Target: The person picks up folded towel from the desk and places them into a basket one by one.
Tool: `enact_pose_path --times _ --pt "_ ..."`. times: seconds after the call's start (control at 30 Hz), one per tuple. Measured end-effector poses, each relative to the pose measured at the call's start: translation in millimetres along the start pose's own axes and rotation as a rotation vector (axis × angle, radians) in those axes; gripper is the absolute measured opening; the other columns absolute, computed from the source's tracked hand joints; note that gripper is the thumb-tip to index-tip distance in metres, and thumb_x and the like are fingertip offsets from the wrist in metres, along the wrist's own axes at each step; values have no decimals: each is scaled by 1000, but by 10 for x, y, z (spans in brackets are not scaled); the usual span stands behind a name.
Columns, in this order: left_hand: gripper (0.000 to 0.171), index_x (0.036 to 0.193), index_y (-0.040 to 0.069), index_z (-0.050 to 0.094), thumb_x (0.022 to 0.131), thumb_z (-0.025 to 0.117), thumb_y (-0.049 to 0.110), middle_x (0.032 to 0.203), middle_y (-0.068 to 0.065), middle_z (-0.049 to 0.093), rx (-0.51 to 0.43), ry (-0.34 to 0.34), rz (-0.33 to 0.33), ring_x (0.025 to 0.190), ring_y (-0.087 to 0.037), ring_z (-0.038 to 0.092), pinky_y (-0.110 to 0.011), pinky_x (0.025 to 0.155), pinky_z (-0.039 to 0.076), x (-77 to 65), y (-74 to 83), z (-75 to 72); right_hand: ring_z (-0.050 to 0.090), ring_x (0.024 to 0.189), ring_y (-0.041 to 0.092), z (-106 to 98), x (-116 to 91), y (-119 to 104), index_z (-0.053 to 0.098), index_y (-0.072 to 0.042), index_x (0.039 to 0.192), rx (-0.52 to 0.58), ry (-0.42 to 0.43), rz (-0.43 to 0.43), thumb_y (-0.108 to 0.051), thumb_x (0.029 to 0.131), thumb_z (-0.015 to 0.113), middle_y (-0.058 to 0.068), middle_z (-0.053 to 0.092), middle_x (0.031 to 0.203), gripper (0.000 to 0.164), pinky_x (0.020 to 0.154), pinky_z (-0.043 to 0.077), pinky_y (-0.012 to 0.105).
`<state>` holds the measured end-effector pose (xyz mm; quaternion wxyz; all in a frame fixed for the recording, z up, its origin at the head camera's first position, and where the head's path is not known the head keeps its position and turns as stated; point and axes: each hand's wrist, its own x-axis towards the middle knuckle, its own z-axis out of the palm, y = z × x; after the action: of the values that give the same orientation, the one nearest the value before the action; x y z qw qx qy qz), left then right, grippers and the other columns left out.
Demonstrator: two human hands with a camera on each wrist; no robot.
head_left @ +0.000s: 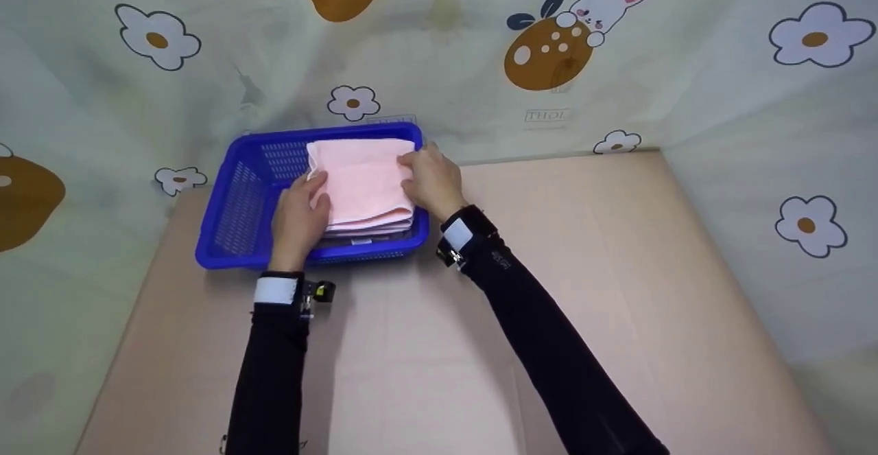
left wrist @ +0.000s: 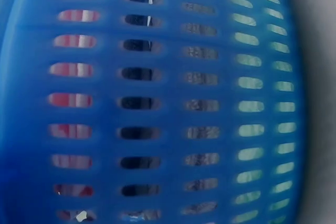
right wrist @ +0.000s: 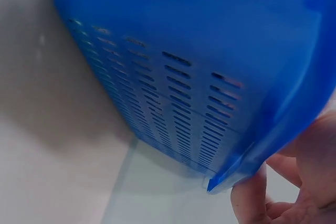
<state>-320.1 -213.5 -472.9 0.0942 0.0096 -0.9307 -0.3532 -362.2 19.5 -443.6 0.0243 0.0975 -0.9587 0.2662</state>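
Observation:
A folded pink towel point(head_left: 363, 179) lies on top of a stack in the right part of a blue plastic basket point(head_left: 212, 246). My left hand point(head_left: 298, 218) reaches over the front rim and holds the towel by its left edge. At the opposite edge, my right hand point(head_left: 433, 179) pinches the towel with thumb and forefinger, above the basket's right rim. Fingers point(right wrist: 249, 198) of this hand show beside the rim in the right wrist view. The left wrist view looks at the slotted basket wall point(left wrist: 173, 87), with pink and dark layers behind its slots.
The basket stands at the back left of a table with a pale beige cover point(head_left: 583, 256). Behind it and along both sides hangs a light curtain point(head_left: 466, 91) printed with flowers and a rabbit. The left part of the basket shows bare slotted walls.

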Motion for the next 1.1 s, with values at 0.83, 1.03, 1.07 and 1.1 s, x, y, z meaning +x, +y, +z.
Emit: enact_pose_path --times 0.83,1.03,1.07,1.1 --pt "46 148 13 56 103 51 19 161 -9 47 32 -20 -12 143 -43 46 -59 113 40 -16 15 -1 62 121 28 -19 11 1 72 -18 134 3 -22 27 -13 89 73 14 64 133 45 98 54 43" --pt "45 146 13 59 102 53 20 158 -6 51 40 -3 -8 142 -40 49 -57 110 44 -9 9 2 62 122 28 -21 20 -16 72 -19 134 -7 -36 31 -13 90 73 14 64 134 44 98 54 43" --pt "45 146 13 59 102 53 19 157 -6 52 44 5 -4 140 -40 51 -57 109 45 -8 5 3 62 122 28 -21 24 -17 72 -20 133 -8 -36 31 -13 90 73 14 65 134 44 98 54 43" --pt "45 145 13 60 101 53 19 155 -6 54 47 12 0 139 -41 52 -58 108 45 -6 2 4 62 123 28 -22 26 -20 72 -20 133 -8 -37 31 -12 90 73 13 65 134 44 98 54 43"
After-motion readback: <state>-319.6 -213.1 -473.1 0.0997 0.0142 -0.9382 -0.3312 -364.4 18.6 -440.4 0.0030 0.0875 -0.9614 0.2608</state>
